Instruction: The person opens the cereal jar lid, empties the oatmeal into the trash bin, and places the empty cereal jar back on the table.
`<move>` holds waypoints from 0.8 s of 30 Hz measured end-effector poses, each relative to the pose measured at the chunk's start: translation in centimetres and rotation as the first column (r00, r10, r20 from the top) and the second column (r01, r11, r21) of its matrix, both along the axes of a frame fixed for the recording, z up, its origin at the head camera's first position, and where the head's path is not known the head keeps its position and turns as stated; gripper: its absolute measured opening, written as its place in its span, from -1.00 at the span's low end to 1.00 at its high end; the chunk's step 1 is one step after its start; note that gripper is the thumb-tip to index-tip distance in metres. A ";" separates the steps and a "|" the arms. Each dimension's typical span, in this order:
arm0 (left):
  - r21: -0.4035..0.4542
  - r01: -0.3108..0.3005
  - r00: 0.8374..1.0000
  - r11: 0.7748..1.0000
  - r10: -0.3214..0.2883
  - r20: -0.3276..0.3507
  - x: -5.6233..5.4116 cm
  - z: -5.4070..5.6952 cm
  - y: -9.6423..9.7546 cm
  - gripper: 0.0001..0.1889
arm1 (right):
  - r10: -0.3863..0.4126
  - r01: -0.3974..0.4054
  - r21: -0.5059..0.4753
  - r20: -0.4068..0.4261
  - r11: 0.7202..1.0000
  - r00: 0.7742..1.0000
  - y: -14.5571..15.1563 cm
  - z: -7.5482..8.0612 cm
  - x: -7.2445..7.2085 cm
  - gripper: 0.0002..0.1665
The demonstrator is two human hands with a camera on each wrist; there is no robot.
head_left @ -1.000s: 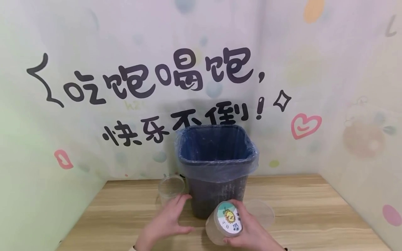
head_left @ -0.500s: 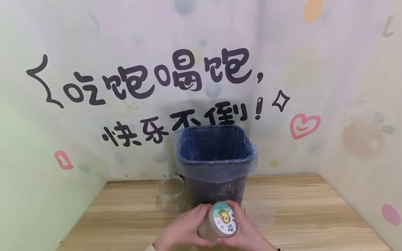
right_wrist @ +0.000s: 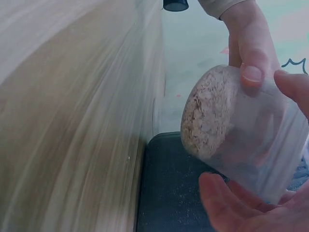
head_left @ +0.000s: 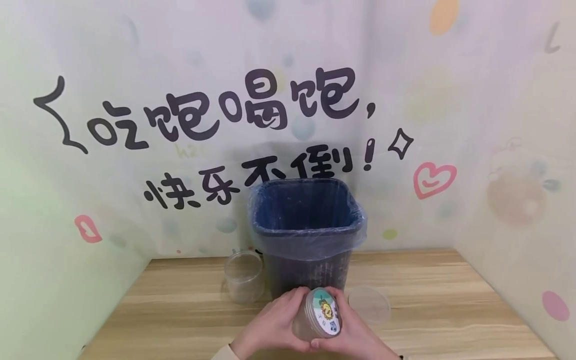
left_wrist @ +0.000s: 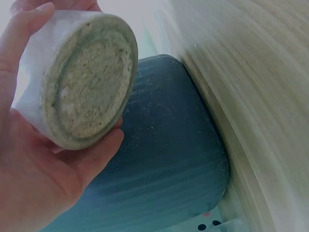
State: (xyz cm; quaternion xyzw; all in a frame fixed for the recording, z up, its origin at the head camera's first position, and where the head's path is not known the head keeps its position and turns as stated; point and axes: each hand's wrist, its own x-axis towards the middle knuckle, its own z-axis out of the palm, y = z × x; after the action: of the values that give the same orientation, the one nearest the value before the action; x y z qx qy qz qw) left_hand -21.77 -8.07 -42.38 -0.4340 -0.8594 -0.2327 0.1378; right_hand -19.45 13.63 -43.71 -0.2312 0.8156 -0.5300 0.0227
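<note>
Both hands hold a clear plastic jar in front of the bin, tilted with its lid toward the upper right. Its lid bears a round label with a sunflower. Pale flaky bits lie against the jar's bottom, which also shows in the left wrist view as a speckled disc. My left hand grips the jar's body, thumb and fingers round its side. My right hand holds it from the right, round the lid end. The two thumbs come close together at the front.
A dark blue bin with a clear liner over its rim stands behind the jar. Left of it is an open clear jar. A clear round lid lies to its right on the wooden table. A printed wall rises behind.
My left hand has come in from the left and taken hold of the jar beside my right hand. The jar has shifted slightly, and the open jar on the table is now uncovered.
</note>
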 end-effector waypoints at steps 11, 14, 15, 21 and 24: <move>-0.179 -0.097 0.982 0.979 0.064 -0.180 0.7 0.4 -0.5 -0.06 | 0.256 -0.240 -0.117 0.147 0.964 0.955 1.6 1.0 -0.1 -0.08; -0.226 -0.114 0.974 0.967 0.063 -0.220 0.9 0.6 -0.4 -0.05 | 0.256 -0.249 -0.074 0.106 0.966 0.961 1.6 1.2 -0.1 -0.15; -0.241 -0.124 0.971 0.963 0.068 -0.227 0.9 0.6 -0.3 -0.04 | 0.247 -0.244 -0.053 0.082 0.968 0.965 1.5 1.2 -0.1 -0.18; -0.298 -0.195 0.960 0.934 0.119 -0.254 1.2 0.7 0.3 -0.02 | 0.156 -0.155 -0.035 0.033 0.987 0.987 0.9 1.1 0.2 -0.29; -0.301 -0.201 0.961 0.932 0.127 -0.247 1.2 0.5 0.5 -0.02 | 0.157 -0.148 -0.101 0.080 0.984 0.984 0.6 1.0 0.2 -0.30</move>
State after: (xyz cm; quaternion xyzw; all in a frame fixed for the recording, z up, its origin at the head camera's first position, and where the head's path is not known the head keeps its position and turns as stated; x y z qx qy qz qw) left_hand -20.59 -7.62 -41.91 -0.4004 -0.8981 -0.0260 0.1798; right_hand -19.26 14.24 -42.75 -0.2705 0.7677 -0.5742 0.0879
